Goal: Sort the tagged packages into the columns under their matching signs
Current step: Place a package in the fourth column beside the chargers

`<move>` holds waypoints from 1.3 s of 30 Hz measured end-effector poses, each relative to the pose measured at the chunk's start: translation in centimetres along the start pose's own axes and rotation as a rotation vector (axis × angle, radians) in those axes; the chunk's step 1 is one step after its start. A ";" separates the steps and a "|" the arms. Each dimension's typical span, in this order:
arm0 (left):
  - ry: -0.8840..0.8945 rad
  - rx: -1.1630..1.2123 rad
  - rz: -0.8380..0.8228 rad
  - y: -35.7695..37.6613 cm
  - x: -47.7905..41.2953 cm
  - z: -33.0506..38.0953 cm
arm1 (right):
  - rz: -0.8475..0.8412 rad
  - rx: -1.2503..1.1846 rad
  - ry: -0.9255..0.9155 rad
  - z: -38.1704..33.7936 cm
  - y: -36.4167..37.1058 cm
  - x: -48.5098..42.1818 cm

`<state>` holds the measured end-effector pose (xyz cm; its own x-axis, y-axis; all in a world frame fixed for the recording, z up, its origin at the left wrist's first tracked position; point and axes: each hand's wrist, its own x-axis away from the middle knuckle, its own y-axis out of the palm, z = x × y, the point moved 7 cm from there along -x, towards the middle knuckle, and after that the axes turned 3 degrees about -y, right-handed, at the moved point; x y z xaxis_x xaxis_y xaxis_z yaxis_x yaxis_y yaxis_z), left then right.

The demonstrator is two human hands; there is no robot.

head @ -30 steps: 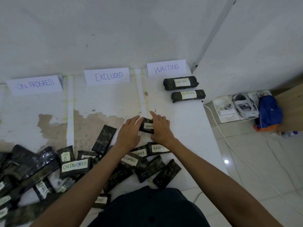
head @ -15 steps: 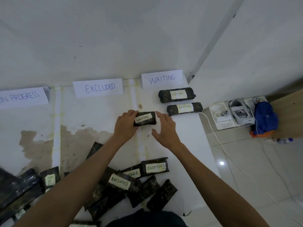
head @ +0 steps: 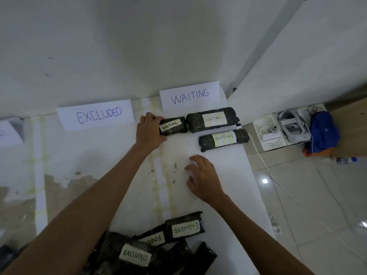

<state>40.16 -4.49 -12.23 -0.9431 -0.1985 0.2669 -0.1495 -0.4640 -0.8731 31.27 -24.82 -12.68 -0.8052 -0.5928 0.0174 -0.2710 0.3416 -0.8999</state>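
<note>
The left hand (head: 149, 132) has its grip clamped on the end of a small package (head: 173, 126) tagged WAITING. It holds it on the table (head: 218, 199) under the WAITING sign (head: 190, 95), just beside a bigger package (head: 212, 119) with the same tag (apparently to fill that column). The right hand (head: 204, 181) is free, its grip apart and its fingers spread low over the table, probably ready for the unsorted pile (head: 184, 228).

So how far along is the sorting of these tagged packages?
Done: two dark wrapped WAITING-tagged packages lie under the white paper WAITING sign. In hand: the left hand grips a third, smaller WAITING package beside them; the right hand hovers open. Remaining: the near pile of dark packages, including two tagged EXCLUDED, none yet under the white EXCLUDED sign.
</note>
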 end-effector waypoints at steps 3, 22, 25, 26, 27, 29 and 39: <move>0.006 -0.004 -0.013 0.1 -0.1 -0.1 | -0.001 0.010 0.000 0.1 0.0 0.0; 0.077 0.233 -0.122 2.6 15.7 1.2 | -0.284 -0.092 0.016 -1.2 -2.0 3.3; 0.093 0.254 -0.177 4.0 19.4 1.4 | -0.404 -0.110 0.000 -1.9 -1.4 5.7; 0.097 0.260 -0.194 4.5 20.5 1.4 | -0.441 -0.115 -0.016 -2.2 -1.1 6.5; 0.099 0.258 -0.211 5.1 21.6 1.4 | -0.475 -0.112 -0.034 -2.6 -0.9 7.2; 0.095 0.241 -0.234 6.0 23.3 1.2 | -0.534 -0.077 -0.065 -3.3 -0.3 8.5; 0.017 0.288 -0.225 7.1 28.1 0.6 | -0.605 0.257 -0.107 -6.9 1.1 10.5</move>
<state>12.80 -13.90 -10.70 -0.9011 -0.0506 0.4306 -0.2665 -0.7187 -0.6422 18.90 -25.64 -10.50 -0.4905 -0.6988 0.5207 -0.5139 -0.2506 -0.8204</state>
